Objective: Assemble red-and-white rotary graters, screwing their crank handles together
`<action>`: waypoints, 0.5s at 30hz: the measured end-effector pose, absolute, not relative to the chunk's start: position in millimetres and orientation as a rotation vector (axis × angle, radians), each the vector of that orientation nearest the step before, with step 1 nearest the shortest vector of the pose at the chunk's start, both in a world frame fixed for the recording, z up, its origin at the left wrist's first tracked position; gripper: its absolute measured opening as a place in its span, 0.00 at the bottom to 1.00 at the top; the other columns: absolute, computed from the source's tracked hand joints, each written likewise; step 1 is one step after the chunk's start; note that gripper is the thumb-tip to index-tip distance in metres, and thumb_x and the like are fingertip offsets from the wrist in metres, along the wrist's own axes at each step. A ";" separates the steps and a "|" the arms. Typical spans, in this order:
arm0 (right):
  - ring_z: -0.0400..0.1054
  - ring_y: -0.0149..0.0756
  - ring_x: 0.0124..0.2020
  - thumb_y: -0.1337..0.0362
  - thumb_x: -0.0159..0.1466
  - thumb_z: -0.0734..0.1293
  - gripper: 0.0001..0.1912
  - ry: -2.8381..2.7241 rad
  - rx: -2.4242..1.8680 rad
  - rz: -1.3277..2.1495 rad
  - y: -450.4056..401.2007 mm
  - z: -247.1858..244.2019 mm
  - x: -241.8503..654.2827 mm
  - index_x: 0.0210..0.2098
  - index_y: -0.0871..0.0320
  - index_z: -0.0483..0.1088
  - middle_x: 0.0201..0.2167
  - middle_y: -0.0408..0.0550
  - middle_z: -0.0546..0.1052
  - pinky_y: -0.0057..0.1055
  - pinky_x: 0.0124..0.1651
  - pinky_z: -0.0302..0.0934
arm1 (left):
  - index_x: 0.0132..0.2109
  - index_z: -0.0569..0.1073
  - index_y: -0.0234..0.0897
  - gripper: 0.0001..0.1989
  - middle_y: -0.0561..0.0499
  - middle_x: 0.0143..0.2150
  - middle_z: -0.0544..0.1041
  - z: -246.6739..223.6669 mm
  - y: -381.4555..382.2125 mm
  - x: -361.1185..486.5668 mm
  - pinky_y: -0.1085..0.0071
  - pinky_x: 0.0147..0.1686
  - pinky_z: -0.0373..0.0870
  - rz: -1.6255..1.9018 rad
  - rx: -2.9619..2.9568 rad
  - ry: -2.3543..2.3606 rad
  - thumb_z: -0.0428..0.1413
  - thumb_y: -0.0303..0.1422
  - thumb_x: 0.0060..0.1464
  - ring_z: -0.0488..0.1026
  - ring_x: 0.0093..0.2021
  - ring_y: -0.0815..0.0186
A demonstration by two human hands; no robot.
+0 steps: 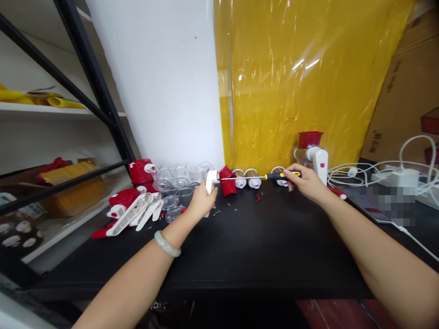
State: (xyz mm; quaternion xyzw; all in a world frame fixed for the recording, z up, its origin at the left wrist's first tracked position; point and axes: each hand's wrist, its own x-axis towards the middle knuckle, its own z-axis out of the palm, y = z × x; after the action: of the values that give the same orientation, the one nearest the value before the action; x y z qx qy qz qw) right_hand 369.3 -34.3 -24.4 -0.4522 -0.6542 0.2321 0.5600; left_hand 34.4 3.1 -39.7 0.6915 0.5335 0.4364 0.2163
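Note:
My left hand (203, 199), with a pale bangle on its wrist, grips a white plastic part (212, 179) held up above the table. In my right hand (303, 179) is a screwdriver (273, 176) with a black and yellow handle. Its long shaft lies level and points left, with the tip at the open end of the white part. Whether the tip sits on a screw is too small to tell. Behind the shaft stand a red plastic piece (227, 182) and grater drums (254, 178) with white ends. Small red bits (258, 198) and tiny pins (229, 204) lie on the table.
Clear plastic cups (180, 170) and lids stand left of my left hand, beside white handles (132, 214) and red housings (140, 171). An assembled red and white grater (320, 164) is at the back right. A tablet (365, 204), white cables and a charger (404, 178) lie right.

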 end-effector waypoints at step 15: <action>0.71 0.33 0.30 0.50 0.56 0.72 0.21 -1.570 -0.945 0.631 -36.9 -22.8 367.4 0.43 0.51 0.66 0.34 0.42 0.76 0.33 0.39 0.68 | 0.44 0.67 0.36 0.10 0.59 0.19 0.68 -38.6 6.9 33.8 0.72 0.18 0.69 1.218 1.793 1.430 0.55 0.31 0.54 0.69 0.15 0.67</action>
State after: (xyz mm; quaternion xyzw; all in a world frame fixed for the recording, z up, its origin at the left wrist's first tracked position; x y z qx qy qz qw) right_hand 367.4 -36.9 -22.8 -0.4021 -0.6678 0.2685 0.5659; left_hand 33.8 6.9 -38.6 0.6650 0.5304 0.4519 0.2689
